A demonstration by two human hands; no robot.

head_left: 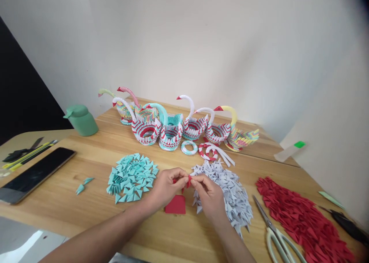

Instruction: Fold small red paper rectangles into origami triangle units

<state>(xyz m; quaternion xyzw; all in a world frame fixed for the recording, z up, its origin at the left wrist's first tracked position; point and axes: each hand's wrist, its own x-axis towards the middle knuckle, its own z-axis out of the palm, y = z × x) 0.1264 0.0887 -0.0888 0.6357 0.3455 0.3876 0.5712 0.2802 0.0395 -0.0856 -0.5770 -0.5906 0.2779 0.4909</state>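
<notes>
Pinching a small folded red paper piece [188, 181] between both sets of fingertips, your left hand [166, 186] and right hand [208, 195] meet above the wooden table [86, 201], near its front edge. A flat red paper square [175, 205] lies just beneath, between the heap of teal paper triangles [131, 177] and the heap of white ones [230, 193].

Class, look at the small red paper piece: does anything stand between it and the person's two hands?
Nothing visible does. The left hand and right hand both pinch the small red paper piece directly at their fingertips, above the wooden table.

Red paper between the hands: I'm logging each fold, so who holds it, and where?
Both hands pinch the small red paper piece at its ends, left hand, right hand.
</notes>
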